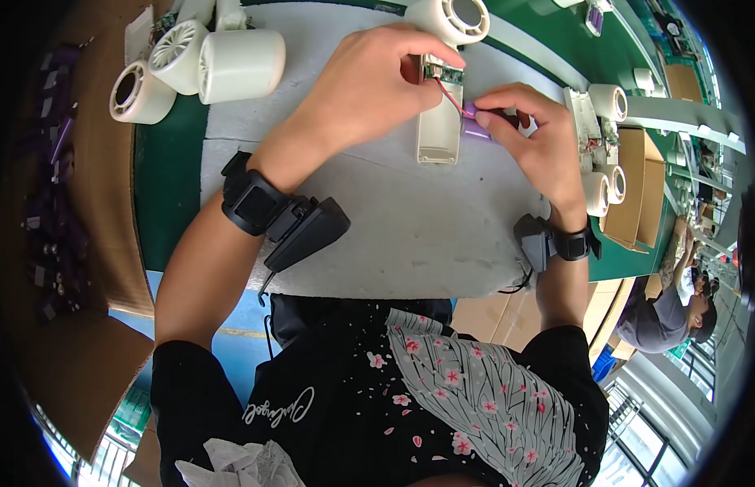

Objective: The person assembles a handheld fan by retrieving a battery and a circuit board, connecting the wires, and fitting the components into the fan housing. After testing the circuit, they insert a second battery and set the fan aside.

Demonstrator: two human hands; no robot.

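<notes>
Purple battery (476, 129) sits pinched between nearly closed right fingers (501, 131).

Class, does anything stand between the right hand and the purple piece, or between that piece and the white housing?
Nothing visible separates the right hand from the purple piece it touches. Between that piece and the white housing, only a thin red wire visibly crosses.

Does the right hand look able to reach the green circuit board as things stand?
Likely yes: the circuit board shows uncovered on the side toward the right hand, though that hand seems busy with a purple cell.
</notes>
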